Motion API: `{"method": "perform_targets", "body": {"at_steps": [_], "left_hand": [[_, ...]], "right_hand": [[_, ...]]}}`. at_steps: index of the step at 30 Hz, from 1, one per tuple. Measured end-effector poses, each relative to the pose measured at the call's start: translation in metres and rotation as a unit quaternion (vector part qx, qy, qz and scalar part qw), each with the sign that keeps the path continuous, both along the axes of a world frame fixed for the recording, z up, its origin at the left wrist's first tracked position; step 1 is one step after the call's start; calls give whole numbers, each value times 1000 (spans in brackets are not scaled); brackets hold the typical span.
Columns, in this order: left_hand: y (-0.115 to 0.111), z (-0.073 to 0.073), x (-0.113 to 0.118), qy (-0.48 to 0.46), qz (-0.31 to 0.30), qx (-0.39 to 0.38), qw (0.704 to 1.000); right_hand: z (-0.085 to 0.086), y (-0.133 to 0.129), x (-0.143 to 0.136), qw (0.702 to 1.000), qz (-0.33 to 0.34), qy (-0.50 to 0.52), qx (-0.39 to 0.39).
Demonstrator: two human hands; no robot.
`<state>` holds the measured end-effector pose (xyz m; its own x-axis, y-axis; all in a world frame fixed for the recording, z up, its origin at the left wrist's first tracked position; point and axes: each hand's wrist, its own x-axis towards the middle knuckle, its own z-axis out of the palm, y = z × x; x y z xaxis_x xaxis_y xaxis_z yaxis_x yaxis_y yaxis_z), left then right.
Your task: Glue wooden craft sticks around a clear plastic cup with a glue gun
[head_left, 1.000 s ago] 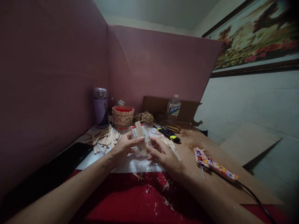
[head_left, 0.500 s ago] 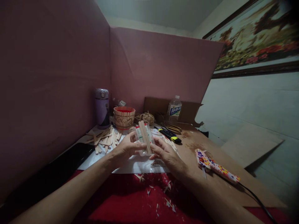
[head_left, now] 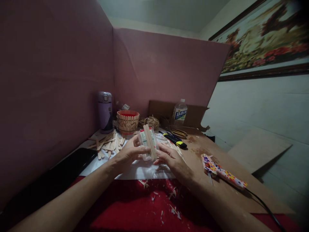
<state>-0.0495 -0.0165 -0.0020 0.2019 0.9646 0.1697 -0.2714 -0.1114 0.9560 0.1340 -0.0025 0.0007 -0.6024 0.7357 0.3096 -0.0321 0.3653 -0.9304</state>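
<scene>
A small clear plastic container [head_left: 142,139] with a printed label is held up over the white paper, tilted. Two craft sticks [head_left: 150,141] lie side by side along its face, their rounded tops reaching past its upper edge. My left hand [head_left: 130,150] is closed round the container's left side, its thumb lying across the front by the sticks. On the right side, the fingers of my right hand [head_left: 170,158] press in near the lower ends of the sticks. Whether glue fixes the sticks to the container, I cannot tell.
Loose craft sticks [head_left: 112,143] are piled at the left, near a stick-covered pot [head_left: 127,121] and a purple flask [head_left: 105,112]. Behind stand twine [head_left: 152,121] and a bottle [head_left: 180,113]. A utility knife [head_left: 174,140] and a flowered glue gun [head_left: 223,172] with cord lie right.
Both hands keep nearly the same hold on the container and sticks. My right fingertips have shifted very slightly at the container's right side.
</scene>
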Motion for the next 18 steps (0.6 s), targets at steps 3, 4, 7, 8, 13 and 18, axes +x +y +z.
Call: {"method": "perform_targets", "body": {"at_steps": [3, 4, 7, 8, 13, 18], "left_hand": [[0, 0, 1, 2, 9, 3, 1000], [-1, 0, 1, 2, 11, 4, 1000], [-2, 0, 2, 5, 16, 6, 1000], [-2, 0, 2, 9, 16, 7, 1000], [-3, 0, 3, 14, 20, 3, 1000], [-3, 0, 6, -15, 22, -4, 1000]], "right_hand": [[-1, -1, 0, 1000, -8, -9, 0], [-1, -1, 0, 1000, -10, -12, 0], [-3, 0, -1, 1000, -13, -16, -5], [-3, 0, -1, 1000, -15, -17, -7], [-3, -2, -1, 999, -21, -24, -4], [-2, -2, -1, 999, -25, -35, -30]]}}
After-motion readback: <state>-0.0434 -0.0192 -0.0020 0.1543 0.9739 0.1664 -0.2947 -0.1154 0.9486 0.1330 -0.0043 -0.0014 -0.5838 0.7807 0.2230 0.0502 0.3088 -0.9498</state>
